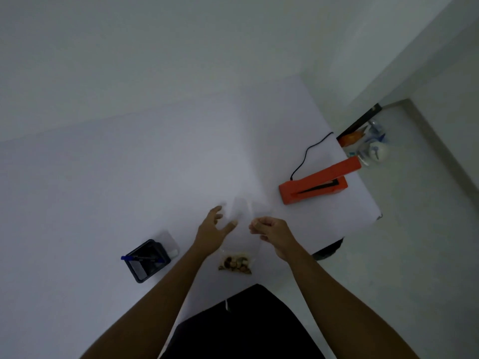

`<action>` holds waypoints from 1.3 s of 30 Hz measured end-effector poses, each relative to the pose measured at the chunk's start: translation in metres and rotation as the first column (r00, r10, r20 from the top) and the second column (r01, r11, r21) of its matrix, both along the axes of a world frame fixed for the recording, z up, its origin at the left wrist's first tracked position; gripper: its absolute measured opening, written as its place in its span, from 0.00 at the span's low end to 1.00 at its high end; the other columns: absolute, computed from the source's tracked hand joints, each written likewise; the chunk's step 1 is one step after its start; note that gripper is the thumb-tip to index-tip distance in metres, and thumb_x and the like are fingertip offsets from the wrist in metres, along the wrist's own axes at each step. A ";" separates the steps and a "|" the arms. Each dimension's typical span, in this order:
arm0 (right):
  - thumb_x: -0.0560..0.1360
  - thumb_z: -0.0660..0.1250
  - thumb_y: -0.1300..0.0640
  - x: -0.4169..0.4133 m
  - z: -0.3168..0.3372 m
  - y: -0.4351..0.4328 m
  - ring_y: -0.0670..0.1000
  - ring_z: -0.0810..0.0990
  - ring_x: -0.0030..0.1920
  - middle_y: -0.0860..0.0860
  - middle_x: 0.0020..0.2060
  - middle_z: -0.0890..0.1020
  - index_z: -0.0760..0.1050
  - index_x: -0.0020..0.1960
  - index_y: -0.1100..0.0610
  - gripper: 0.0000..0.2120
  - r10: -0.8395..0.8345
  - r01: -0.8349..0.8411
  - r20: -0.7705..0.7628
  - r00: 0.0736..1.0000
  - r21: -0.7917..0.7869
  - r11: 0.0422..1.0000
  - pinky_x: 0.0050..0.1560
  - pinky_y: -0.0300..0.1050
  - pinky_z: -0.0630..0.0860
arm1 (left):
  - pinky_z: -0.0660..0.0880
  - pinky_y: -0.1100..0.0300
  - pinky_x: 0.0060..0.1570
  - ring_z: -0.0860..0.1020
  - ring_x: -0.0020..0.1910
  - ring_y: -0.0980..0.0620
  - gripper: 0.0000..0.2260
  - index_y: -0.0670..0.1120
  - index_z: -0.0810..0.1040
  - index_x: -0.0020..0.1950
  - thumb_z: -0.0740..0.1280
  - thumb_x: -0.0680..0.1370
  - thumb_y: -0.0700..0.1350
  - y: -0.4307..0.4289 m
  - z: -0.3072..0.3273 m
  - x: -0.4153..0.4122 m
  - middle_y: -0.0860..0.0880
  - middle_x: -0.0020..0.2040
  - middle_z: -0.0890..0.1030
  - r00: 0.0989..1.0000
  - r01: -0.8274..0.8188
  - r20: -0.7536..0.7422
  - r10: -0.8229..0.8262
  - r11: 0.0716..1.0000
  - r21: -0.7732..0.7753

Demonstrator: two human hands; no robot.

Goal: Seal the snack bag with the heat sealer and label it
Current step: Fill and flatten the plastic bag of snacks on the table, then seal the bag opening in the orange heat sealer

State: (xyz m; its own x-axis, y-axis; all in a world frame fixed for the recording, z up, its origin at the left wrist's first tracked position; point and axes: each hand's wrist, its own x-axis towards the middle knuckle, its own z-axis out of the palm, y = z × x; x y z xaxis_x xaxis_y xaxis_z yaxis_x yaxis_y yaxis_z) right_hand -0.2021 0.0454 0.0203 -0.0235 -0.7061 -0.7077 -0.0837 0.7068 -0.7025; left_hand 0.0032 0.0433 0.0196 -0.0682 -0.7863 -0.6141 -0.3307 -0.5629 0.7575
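A clear snack bag [248, 213] lies on the white table [129, 177] in front of me, with mixed nuts and snacks [234, 263] bunched at its near end. Its empty upper part reaches away from me and is faint against the table. My left hand [212, 229] is at the bag's left edge with fingers spread and its thumb against the plastic. My right hand [272, 230] has its fingers curled and pinches the bag's upper right part. The orange heat sealer [315, 182] stands to the right with its arm raised, apart from both hands.
A black cord [308, 151] runs from the sealer to the table's far right edge. A black holder [147, 260] with a blue pen [141, 258] across it sits at the left, with a clear plastic piece [171, 242] behind it. Bottles and clutter [368, 143] lie on the floor beyond the right edge.
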 end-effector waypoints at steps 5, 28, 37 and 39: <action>0.76 0.71 0.56 -0.006 0.015 0.001 0.51 0.86 0.47 0.55 0.46 0.87 0.82 0.52 0.61 0.09 -0.010 0.011 0.031 0.999 -0.009 1.000 0.53 0.48 0.75 | 0.81 0.55 0.48 0.82 0.44 0.47 0.05 0.36 0.80 0.48 0.68 0.78 0.39 -0.020 0.010 -0.001 0.41 0.48 0.84 0.988 -0.101 -0.124 0.094 0.994 -0.050; 0.75 0.71 0.54 -0.189 0.020 -0.053 0.48 0.85 0.47 0.53 0.45 0.88 0.83 0.50 0.59 0.09 0.390 -0.389 0.049 0.920 -0.028 0.921 0.53 0.45 0.75 | 0.78 0.62 0.40 0.84 0.49 0.47 0.09 0.38 0.82 0.48 0.68 0.78 0.44 -0.008 0.012 -0.189 0.39 0.49 0.84 0.921 -0.265 -0.264 0.286 0.958 0.112; 0.75 0.72 0.53 -0.257 0.015 -0.068 0.49 0.85 0.49 0.51 0.45 0.88 0.83 0.51 0.59 0.10 0.446 -0.446 0.023 0.895 0.005 0.895 0.53 0.45 0.75 | 0.77 0.55 0.50 0.83 0.52 0.44 0.06 0.41 0.81 0.45 0.68 0.78 0.43 -0.013 0.005 -0.263 0.41 0.50 0.85 0.908 -0.320 -0.223 0.353 0.932 0.171; 0.75 0.71 0.53 -0.267 0.014 -0.074 0.49 0.85 0.49 0.50 0.45 0.88 0.83 0.51 0.58 0.10 0.443 -0.443 0.022 0.896 0.015 0.896 0.54 0.46 0.75 | 0.77 0.54 0.51 0.83 0.51 0.44 0.06 0.43 0.82 0.45 0.67 0.78 0.43 -0.016 0.005 -0.273 0.42 0.49 0.85 0.908 -0.321 -0.223 0.354 0.931 0.175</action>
